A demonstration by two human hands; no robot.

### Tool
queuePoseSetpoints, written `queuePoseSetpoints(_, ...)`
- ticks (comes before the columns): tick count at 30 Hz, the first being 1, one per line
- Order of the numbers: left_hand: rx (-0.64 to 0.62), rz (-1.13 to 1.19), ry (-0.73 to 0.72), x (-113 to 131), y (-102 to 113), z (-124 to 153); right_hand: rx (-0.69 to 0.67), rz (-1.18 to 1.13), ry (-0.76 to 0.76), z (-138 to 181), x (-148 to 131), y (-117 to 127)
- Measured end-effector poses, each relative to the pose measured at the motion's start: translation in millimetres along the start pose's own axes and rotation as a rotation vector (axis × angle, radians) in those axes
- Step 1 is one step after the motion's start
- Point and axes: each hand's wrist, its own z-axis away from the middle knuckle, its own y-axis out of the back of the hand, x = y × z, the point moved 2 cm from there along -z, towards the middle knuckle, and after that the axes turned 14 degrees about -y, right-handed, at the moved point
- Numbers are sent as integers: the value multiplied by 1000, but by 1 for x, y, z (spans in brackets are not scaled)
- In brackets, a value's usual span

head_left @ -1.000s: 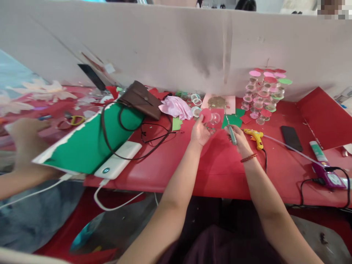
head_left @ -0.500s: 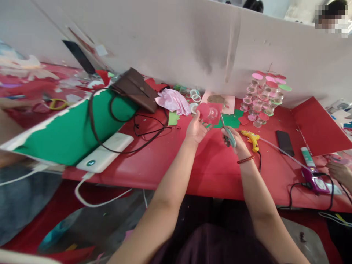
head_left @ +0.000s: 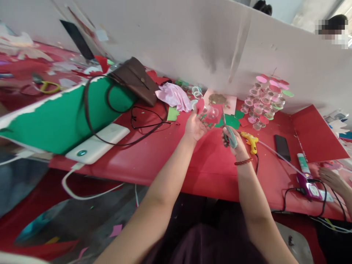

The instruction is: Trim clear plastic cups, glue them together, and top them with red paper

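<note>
My left hand [head_left: 194,126] pinches a piece of red paper [head_left: 200,105] near its thumb, its other fingers partly spread. A clear round plastic piece [head_left: 212,113] shows against the red paper, just beyond those fingers. In my right hand [head_left: 235,145] are scissors with pale green handles [head_left: 231,136]. Their blades [head_left: 223,114] point up and away, at the right edge of the red paper. Whether the blades touch the paper I cannot tell. Behind both hands lie green paper [head_left: 233,119] and a pink sheet with a brownish patch [head_left: 218,99].
A yellow glue gun [head_left: 249,142] lies right of my hand, near a black phone [head_left: 282,147]. Clear cups topped with coloured discs [head_left: 264,99] stand at the back. Leftward are a brown bag [head_left: 137,82], a white power bank [head_left: 96,143] and a green board [head_left: 66,117]. Another person's hand [head_left: 332,179] is at right.
The red paper in my left hand has turned, its rounded left part now looking narrower. My left fingers have spread a little. The camera view has tilted slightly.
</note>
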Motion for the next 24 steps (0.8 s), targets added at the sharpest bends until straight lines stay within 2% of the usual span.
queuePoseSetpoints(7,6,-6,34,1,-2,2,-4,55,57,6,-4,-1)
queuePoseSetpoints(12,8,-12,34,2,-2,3,100,124,71,0,-3,8)
queuePoseSetpoints(14,1,-6,32,2,-2,4,233,317,49,-3,-1,13)
queuePoseSetpoints(18,-26,-10,36,2,-2,6,582,994,2,-2,2,17)
queuePoseSetpoints(21,-49,-33,61,1,0,7,628,1302,-89,2,5,13)
queuePoseSetpoints(24,-54,-47,101,-1,2,7,600,1395,-121,9,5,9)
